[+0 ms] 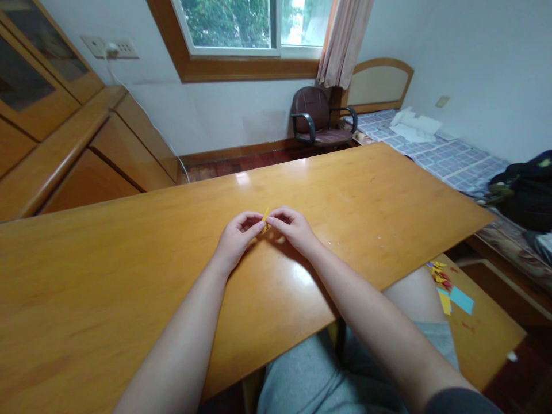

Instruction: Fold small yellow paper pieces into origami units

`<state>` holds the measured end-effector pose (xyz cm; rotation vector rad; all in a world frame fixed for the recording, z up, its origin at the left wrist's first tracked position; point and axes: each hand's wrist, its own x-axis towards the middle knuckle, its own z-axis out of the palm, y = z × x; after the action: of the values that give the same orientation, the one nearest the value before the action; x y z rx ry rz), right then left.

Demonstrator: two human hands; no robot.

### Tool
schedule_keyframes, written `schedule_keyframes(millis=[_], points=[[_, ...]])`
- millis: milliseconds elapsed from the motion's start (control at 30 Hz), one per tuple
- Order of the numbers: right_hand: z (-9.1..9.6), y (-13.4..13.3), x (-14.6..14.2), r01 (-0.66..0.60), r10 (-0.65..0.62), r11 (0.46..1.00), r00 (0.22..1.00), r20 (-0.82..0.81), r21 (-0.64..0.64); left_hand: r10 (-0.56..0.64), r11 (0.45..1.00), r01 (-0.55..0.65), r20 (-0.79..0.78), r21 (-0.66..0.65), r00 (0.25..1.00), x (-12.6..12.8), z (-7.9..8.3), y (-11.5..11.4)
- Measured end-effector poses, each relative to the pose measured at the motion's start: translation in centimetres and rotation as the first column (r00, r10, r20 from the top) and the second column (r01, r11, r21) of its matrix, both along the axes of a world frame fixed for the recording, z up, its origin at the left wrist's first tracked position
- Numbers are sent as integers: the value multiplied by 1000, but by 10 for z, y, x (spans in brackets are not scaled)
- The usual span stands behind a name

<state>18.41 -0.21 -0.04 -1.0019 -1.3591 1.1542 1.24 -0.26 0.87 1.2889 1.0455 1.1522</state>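
The left hand (236,234) and right hand (293,227) both pinch a small yellow paper (265,218), fingertips closed on it, just above the worktop (129,276) centre; the hands sit at its 8 and 4 o'clock. Advisable: pinch lightly, press evenly, rest wrists on the worktop.

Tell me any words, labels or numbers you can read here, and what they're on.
None can be read. The yellow paper held by the left hand and right hand shows no print; the white papers on the bed and the coloured paper scraps on the low table are too small to tell.
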Motion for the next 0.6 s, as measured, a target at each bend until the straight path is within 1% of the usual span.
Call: schedule_keyframes(millis=[100, 300, 467, 600], points=[[1, 0, 0, -5, 5, 1000, 1000, -6, -23, 3, 1000, -2, 30, -28, 1000, -1, -1, 0], [4, -1, -1, -8, 8, 999, 1000, -2, -47, 11, 990, 6, 116, -144, 993, -1, 0, 0], [-1, 0, -2, -10, 11, 998, 999, 30, -63, 63, 987, -38, 163, -154, 985, 1, -1, 3], [-2, 0, -4, -6, 8, 1000, 997, 75, -23, 108, 985, -80, 187, -153, 976, 2, -2, 4]])
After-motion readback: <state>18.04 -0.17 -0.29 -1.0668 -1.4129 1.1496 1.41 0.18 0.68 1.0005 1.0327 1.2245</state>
